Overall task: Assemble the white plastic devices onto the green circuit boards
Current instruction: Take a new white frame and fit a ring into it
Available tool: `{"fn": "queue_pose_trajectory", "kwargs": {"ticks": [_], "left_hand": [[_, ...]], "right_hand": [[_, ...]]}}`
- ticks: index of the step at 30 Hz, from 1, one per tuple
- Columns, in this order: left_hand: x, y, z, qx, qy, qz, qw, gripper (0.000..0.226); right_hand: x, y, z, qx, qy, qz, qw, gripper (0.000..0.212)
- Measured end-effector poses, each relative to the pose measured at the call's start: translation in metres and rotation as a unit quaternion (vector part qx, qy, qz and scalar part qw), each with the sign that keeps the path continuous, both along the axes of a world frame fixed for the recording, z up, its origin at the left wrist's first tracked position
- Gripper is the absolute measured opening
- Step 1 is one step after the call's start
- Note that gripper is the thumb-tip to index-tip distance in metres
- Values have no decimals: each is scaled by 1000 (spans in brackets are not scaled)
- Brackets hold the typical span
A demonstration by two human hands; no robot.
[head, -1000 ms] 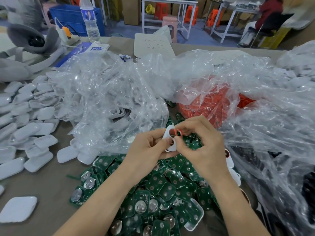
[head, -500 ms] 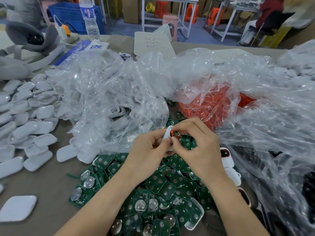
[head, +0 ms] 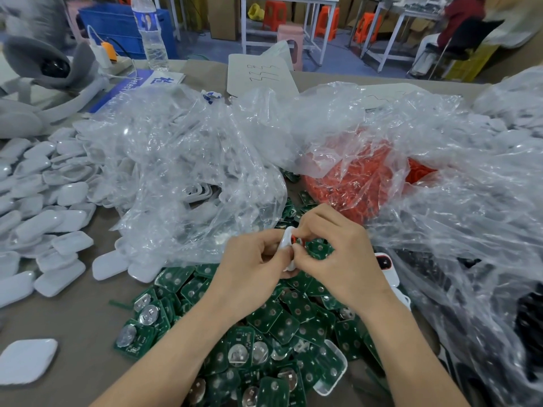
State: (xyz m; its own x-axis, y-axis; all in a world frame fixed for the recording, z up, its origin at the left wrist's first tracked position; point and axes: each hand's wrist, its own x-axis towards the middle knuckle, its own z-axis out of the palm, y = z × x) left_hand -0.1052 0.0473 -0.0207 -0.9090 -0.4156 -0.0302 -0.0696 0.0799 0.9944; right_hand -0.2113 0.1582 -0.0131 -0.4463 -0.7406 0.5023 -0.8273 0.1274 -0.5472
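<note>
White shells [head: 44, 201] heaped on surface [head: 73, 318], far left. Left hand [head: 249, 262] curled round white plastic device [head: 286, 242], held above pile of green circuit boards [head: 273, 321]. Right hand [head: 338, 257] pinched on same device at red ring [head: 293, 238]. Bag of red parts [head: 361, 186] seen behind, right.

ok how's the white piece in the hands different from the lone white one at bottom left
The held white piece is pinched between the left hand and right hand; the lone white cover lies flat on the table. Fingers hide much of the held white piece; the lone white cover shows its whole face. A red part sits against the held white piece, none on the lone white cover. Both are white plastic.
</note>
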Motion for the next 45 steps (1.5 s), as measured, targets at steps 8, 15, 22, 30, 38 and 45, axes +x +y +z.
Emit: {"fn": "queue_pose_trajectory", "kwargs": {"ticks": [8, 15, 22, 30, 38, 45], "left_hand": [[0, -4, -3, 2, -20, 12, 1000, 23], [-2, -10, -7, -19, -20, 22, 999, 24], [-4, -14, -3, 168, 43, 16, 985, 19], [-8, -13, -1, 212, 109, 31, 971, 22], [-7, -10, -5, 181, 102, 36, 978, 16], [-7, -16, -5, 88, 75, 47, 992, 18]], "right_hand": [[2, 2, 1, 40, 30, 29, 998, 9], [4, 0, -4, 15, 22, 16, 1000, 6], [3, -4, -6, -56, -134, 13, 989, 12], [-3, -3, -10, -127, -453, 65, 880, 27], [-2, -2, -8, -127, -464, 44, 875, 9], [3, -1, -4, -45, -333, 10, 942, 4]]}}
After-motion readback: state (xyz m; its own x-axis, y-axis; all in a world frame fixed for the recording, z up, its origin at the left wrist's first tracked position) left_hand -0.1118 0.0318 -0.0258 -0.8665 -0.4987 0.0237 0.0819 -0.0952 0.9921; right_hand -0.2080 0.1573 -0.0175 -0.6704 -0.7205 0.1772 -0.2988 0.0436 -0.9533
